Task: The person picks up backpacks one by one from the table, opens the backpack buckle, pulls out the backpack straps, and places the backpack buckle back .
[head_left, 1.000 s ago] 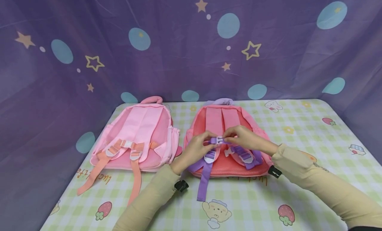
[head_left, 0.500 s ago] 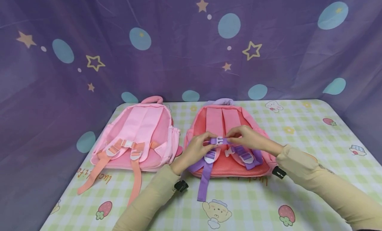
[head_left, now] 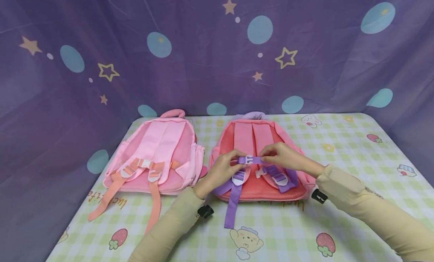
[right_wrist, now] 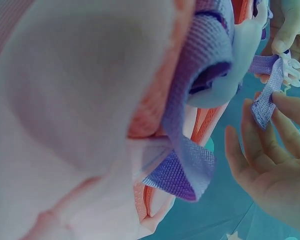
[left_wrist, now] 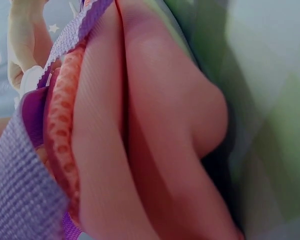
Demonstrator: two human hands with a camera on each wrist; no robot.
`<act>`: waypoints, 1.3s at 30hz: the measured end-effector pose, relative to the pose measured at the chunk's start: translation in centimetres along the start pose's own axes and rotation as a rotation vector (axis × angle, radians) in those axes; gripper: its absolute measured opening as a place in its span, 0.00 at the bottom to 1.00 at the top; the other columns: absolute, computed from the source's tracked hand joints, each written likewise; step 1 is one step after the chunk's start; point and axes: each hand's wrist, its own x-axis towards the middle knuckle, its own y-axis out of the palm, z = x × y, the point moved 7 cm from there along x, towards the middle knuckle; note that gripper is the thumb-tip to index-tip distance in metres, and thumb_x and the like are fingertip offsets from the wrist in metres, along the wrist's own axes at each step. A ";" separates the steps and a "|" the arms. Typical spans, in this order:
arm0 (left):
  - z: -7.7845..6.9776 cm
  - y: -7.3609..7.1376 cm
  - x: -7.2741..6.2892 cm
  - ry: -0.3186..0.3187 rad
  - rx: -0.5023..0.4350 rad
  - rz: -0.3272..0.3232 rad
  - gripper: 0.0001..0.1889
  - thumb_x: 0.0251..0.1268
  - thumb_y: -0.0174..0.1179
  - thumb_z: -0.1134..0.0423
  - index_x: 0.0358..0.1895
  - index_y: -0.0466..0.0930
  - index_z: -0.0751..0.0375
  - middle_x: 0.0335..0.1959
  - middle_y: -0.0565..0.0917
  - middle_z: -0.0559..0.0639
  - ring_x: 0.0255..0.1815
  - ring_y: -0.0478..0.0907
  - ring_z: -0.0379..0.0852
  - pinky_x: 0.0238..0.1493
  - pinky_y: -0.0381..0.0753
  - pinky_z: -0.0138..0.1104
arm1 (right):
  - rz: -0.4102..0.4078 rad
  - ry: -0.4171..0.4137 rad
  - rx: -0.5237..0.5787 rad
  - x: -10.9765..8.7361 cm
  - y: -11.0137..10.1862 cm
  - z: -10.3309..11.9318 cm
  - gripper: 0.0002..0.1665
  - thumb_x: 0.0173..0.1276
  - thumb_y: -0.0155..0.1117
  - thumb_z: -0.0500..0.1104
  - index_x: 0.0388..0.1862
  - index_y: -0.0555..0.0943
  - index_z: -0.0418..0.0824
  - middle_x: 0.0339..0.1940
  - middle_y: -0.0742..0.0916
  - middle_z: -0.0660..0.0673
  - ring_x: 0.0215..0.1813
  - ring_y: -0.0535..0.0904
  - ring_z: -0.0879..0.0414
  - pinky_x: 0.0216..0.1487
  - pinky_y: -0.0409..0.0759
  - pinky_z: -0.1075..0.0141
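A coral-pink backpack [head_left: 237,130] lies with its shoulder-strap side up. Above its lower half, my left hand [head_left: 222,168] pinches a purple strap beside a white pronged buckle half [head_left: 249,159]. On the buckle's other side, my right hand [head_left: 279,156] pinches the loose end of the purple strap [right_wrist: 266,107] between thumb and fingers, as the right wrist view shows. The matching white buckle half [head_left: 260,172] lies apart from it, on the purple webbing at right. In the left wrist view, the bag's pink side [left_wrist: 155,120] fills the middle and hides most of the work.
At left lies a lighter pink backpack [head_left: 162,137] with orange straps and its white buckle [head_left: 145,163] fastened. Both bags rest on a green checked tablecloth [head_left: 281,232]. A purple strap tail [head_left: 232,207] hangs toward the front. Behind stands a purple curtain [head_left: 203,58].
My right hand has slid a little to the right, and more purple webbing shows between its fingers and the buckle half. My left hand has stayed in place.
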 end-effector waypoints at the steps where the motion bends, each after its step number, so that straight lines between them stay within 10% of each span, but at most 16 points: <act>1: 0.5 0.1 0.0 0.003 0.003 -0.001 0.11 0.54 0.59 0.70 0.42 0.74 0.65 0.38 0.81 0.56 0.43 0.78 0.46 0.46 0.75 0.37 | 0.000 -0.002 -0.003 0.0 0.0 0.0 0.07 0.60 0.58 0.37 0.35 0.82 0.38 0.31 0.84 0.49 0.32 0.73 0.60 0.36 0.73 0.67; 39: 0.6 0.2 0.1 -0.020 0.026 -0.016 0.11 0.53 0.60 0.70 0.41 0.77 0.66 0.39 0.81 0.54 0.42 0.78 0.43 0.44 0.75 0.29 | 0.020 -0.015 0.069 0.8 0.7 1.1 0.07 0.60 0.59 0.36 0.35 0.81 0.36 0.29 0.83 0.48 0.29 0.73 0.60 0.30 0.74 0.71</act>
